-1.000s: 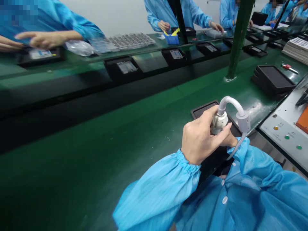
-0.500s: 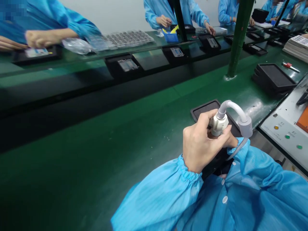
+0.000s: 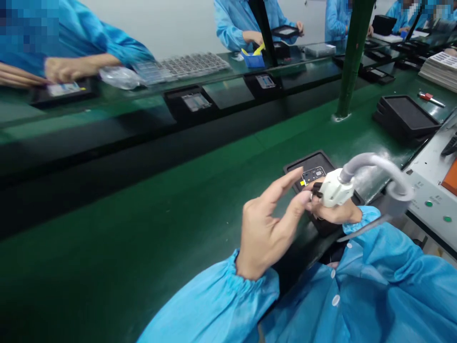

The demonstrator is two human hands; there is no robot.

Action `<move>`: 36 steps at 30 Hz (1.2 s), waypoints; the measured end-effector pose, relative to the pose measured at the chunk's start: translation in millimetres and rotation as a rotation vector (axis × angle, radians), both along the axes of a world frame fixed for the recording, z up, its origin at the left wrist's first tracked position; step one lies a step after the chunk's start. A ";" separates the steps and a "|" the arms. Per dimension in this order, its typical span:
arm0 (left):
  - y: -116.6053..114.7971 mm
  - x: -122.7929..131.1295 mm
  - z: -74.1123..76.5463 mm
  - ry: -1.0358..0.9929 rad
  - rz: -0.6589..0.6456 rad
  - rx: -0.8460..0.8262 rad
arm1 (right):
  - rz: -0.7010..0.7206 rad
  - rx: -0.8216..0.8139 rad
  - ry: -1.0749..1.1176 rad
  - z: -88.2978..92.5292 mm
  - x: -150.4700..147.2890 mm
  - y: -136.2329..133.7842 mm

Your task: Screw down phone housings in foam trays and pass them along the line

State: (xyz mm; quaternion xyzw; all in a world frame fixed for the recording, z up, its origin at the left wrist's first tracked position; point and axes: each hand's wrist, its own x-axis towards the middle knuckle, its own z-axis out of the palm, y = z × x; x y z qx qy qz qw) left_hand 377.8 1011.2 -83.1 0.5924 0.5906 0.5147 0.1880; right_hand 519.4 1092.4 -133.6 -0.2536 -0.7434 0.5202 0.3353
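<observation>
The left hand (image 3: 262,228) has come off the white tool head (image 3: 335,189) — thumb and finger now apart — suggesting its hold is done. The board (image 3: 313,175) now shows over the black tray (image 3: 314,160), by the tabletop's (image 3: 178,228) near edge; whether the right hand (image 3: 337,213) grips, I cannot tell.

View from wearer's head, facing forward and down over green table (image 3: 143,228); left hand (image 3: 259,228) and right hand (image 3: 339,213) close, right of centre; wearer's smock (image 3: 378,290) lower right; co-workers (image 3: 232,24) farther off, along top edge.
</observation>
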 end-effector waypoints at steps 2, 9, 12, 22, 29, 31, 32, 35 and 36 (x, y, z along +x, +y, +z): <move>-8.5 -13.4 -18.1 0.042 0.126 -0.049 | -0.021 0.053 0.087 9.6 13.7 3.6; -40.3 -17.1 -111.4 0.346 0.152 -0.091 | -0.499 0.652 -0.307 -4.7 94.7 89.9; -41.1 4.2 -136.3 0.401 0.119 -0.085 | -0.463 0.704 -0.673 -27.7 122.4 137.8; -37.0 13.4 -159.2 0.386 0.075 -0.096 | -0.141 0.763 -1.264 -26.6 122.6 199.0; -35.7 18.2 -150.6 0.347 0.079 -0.043 | -0.450 0.652 -1.002 -16.8 106.6 124.1; -34.9 18.4 -147.7 0.335 0.079 -0.047 | -0.409 0.469 -0.852 -17.5 93.2 88.8; -34.8 18.2 -146.3 0.329 0.082 -0.048 | -0.379 0.350 -0.787 -17.7 86.4 73.9; -34.4 17.8 -143.6 0.298 0.126 -0.067 | -0.330 -0.108 -0.643 -15.1 73.7 49.0; -33.9 18.1 -143.3 0.298 0.139 -0.087 | -0.318 -0.258 -0.604 -13.1 73.1 46.7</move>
